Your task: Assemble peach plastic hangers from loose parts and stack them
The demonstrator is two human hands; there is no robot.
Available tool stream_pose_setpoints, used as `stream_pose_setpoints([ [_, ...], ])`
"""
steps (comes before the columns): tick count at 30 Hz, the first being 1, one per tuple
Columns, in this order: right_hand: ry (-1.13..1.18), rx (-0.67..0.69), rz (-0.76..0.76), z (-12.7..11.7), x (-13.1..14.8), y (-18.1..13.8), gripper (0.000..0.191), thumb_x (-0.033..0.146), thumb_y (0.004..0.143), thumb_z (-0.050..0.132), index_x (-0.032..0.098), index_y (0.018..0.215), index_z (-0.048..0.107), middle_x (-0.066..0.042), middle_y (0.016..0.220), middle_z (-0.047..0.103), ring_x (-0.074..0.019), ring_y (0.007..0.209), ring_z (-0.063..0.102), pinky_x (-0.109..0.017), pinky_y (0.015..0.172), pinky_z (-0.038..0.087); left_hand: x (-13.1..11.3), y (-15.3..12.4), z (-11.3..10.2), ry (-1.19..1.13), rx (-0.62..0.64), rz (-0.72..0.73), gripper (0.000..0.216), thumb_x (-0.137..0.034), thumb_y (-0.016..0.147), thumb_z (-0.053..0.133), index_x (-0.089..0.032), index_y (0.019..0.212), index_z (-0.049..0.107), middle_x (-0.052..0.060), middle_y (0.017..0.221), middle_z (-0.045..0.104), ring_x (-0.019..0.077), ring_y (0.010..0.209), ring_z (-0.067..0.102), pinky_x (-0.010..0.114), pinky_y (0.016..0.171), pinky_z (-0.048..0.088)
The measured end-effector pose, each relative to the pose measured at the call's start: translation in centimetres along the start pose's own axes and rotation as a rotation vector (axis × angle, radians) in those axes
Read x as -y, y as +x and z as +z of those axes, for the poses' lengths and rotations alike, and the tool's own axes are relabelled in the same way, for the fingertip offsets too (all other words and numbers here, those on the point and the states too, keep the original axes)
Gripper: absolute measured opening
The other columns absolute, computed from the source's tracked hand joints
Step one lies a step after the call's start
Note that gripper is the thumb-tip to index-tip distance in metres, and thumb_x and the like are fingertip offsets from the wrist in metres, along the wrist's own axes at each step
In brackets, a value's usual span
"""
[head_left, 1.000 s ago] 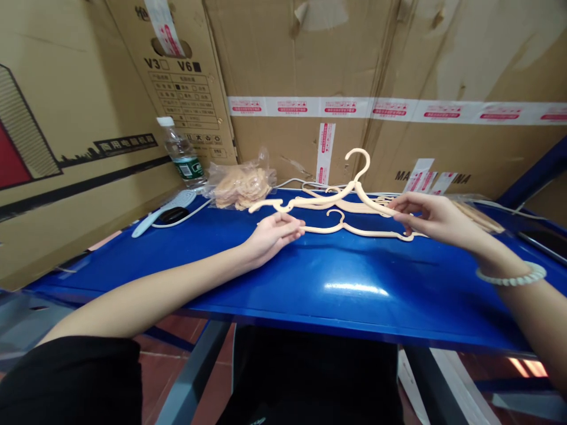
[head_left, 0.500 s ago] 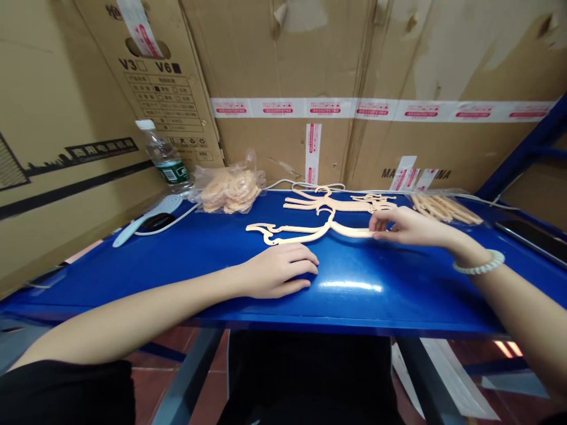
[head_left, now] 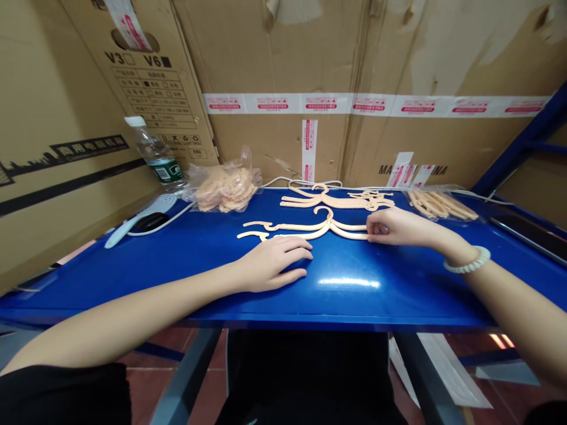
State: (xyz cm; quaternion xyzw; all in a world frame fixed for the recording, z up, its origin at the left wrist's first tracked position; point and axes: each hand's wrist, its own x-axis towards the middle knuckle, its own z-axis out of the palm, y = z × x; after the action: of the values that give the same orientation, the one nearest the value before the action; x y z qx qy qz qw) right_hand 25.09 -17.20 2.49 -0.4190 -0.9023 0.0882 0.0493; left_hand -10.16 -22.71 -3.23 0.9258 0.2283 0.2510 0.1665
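A cream-coloured clothes hanger (head_left: pixel 328 225) lies on the blue table (head_left: pixel 390 283), its hook pointing away from me and its arms spread to both sides. My right hand (head_left: pixel 384 226) pinches the right-hand end of the hanger between thumb and fingers, hiding that tip. My left hand (head_left: pixel 277 264) rests flat on the table just in front of the hanger's left arm, fingers stretched out and holding nothing. Behind this hanger lie more cream hangers (head_left: pixel 305 201) in a stack, with loose small parts (head_left: pixel 372 198) at their right end.
At the back left are a plastic bag of cream pieces (head_left: pixel 228 190), a water bottle (head_left: pixel 157 156) and a light-blue hairbrush (head_left: pixel 139 217). A bag of cream rods (head_left: pixel 438 205) and a dark phone (head_left: pixel 529 236) lie to the right. Cardboard (head_left: pixel 274 136) walls the back.
The hanger's two halves have spread apart at both ends, and its hook has turned slightly. My right hand keeps its hold on the right end; my left hand stays flat on the table.
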Motion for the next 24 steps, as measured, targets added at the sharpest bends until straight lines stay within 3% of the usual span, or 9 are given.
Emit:
stream_pose_setpoints([
  [4, 0.001, -0.015, 0.025, 0.0, -0.3, 0.1, 0.023, 0.044, 0.082, 0.059, 0.022, 0.079, 0.065, -0.005, 0.072, 0.069, -0.0225, 0.065, 0.063, -0.031, 0.058, 0.041, 0.1, 0.1, -0.1, -0.042, -0.026, -0.050, 0.028, -0.028, 0.092, 0.067, -0.027, 0.119, 0.072, 0.012, 0.134, 0.067, 0.0329, 0.127, 0.060, 0.045, 0.112, 0.043],
  [10, -0.015, -0.105, 0.071, -1.2, -1.4, -0.5, 0.028, 0.042, 0.080, 0.058, 0.023, 0.100, 0.065, -0.004, 0.075, 0.070, -0.0223, 0.062, 0.063, -0.032, 0.058, 0.042, 0.0, 0.1, 0.0, -0.139, -0.031, -0.093, 0.026, -0.027, 0.090, 0.069, -0.026, 0.116, 0.074, 0.013, 0.137, 0.065, 0.0342, 0.131, 0.057, 0.049, 0.117, 0.038],
  [15, 0.003, -0.002, 0.146, -2.9, -4.2, -2.0, 0.037, 0.054, 0.082, 0.065, 0.024, 0.103, 0.071, -0.002, 0.071, 0.070, -0.0222, 0.059, 0.063, -0.032, 0.054, 0.042, 0.3, 0.2, -0.5, -0.138, -0.030, -0.053, 0.029, -0.025, 0.089, 0.069, -0.027, 0.117, 0.074, 0.012, 0.137, 0.065, 0.0336, 0.133, 0.054, 0.048, 0.119, 0.035],
  [20, -0.023, 0.034, 0.201, -3.4, -7.1, -3.2, 0.060, 0.064, 0.067, 0.081, 0.026, 0.114, 0.076, -0.007, 0.089, 0.074, -0.0307, 0.078, 0.069, -0.038, 0.062, 0.053, 3.7, 0.2, -3.5, -0.020, -0.130, -0.222, 0.053, -0.037, 0.077, 0.082, -0.022, 0.126, 0.069, 0.016, 0.140, 0.061, 0.0376, 0.137, 0.049, 0.046, 0.120, 0.032],
  [24, 0.037, 0.063, 0.176, -2.9, -7.9, -3.3, 0.067, 0.063, 0.067, 0.082, 0.028, 0.123, 0.073, -0.010, 0.116, 0.073, -0.0369, 0.103, 0.069, -0.046, 0.080, 0.059, 7.1, -0.5, -6.2, 0.047, 0.001, -0.362, 0.062, -0.051, 0.071, 0.084, -0.020, 0.123, 0.070, 0.016, 0.137, 0.061, 0.0369, 0.129, 0.055, 0.040, 0.114, 0.038],
])
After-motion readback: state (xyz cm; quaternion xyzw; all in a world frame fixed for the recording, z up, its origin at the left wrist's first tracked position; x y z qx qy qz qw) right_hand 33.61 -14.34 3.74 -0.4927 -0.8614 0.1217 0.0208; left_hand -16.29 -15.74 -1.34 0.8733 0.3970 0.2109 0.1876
